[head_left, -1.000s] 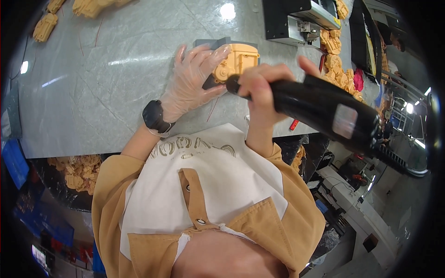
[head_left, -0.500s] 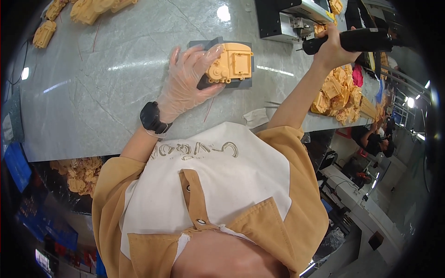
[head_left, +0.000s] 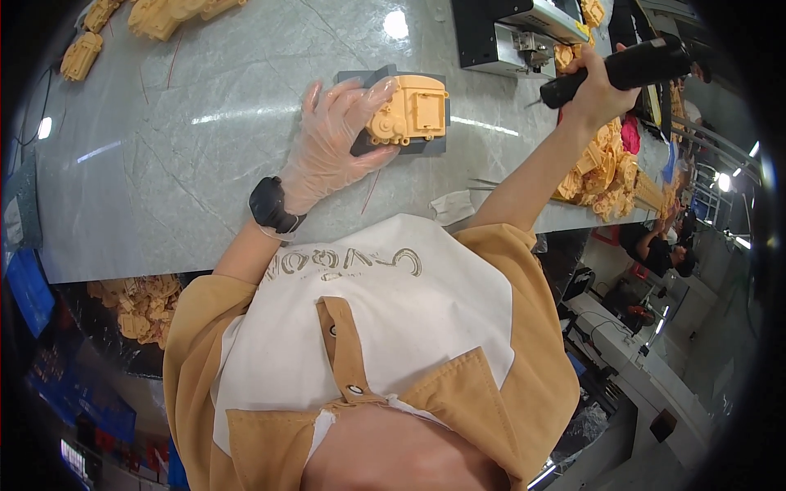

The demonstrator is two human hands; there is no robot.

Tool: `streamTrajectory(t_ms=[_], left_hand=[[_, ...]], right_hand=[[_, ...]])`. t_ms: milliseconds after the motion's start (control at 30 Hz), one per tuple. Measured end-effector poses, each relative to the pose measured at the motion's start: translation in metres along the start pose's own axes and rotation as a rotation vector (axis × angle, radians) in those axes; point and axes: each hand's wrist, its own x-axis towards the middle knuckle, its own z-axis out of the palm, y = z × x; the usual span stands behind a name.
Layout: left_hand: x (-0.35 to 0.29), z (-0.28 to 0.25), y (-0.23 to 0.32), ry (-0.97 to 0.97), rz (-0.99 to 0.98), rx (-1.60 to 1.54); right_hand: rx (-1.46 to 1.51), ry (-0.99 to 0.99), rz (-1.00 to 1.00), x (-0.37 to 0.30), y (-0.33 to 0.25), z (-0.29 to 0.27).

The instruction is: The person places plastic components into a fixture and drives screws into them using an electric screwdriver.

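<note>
My left hand (head_left: pixel 334 147), in a clear plastic glove, grips the left side of a yellow-orange plastic housing (head_left: pixel 426 114). The housing sits in a dark grey block fixture (head_left: pixel 434 148) on the table, its square recess facing up. Off to the right, my bare right hand (head_left: pixel 600 96) is closed around a black electric screwdriver (head_left: pixel 647 65). Its thin bit points left, in the air apart from the housing. The glove hides the housing's left edge.
A black machine with a metal mechanism (head_left: pixel 532 53) stands at the back right. Yellow-orange parts (head_left: pixel 602 168) are heaped beyond my right forearm, and more housings (head_left: pixel 160 18) lie far left. A white scrap (head_left: pixel 451 208) rests near the table's front edge. Another person (head_left: pixel 659 245) is at far right.
The screwdriver in my right hand has tilted: its bit end dropped nearer to me and its rear end rose. My left hand and the housing stay practically still.
</note>
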Motion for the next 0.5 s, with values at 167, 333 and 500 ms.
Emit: streamTrajectory(t_ms=[167, 333, 500], left_hand=[[0.003, 0.003, -0.002, 0.036, 0.027, -0.013], [0.003, 0.002, -0.001, 0.037, 0.028, -0.018], [0.001, 0.003, -0.005, 0.085, 0.011, -0.067]], right_hand=[[0.207, 0.086, -0.039, -0.035, -0.028, 0.009], [0.719, -0.128, 0.021, -0.08, -0.052, 0.033], [0.639, -0.133, -0.04, -0.107, -0.059, 0.073]])
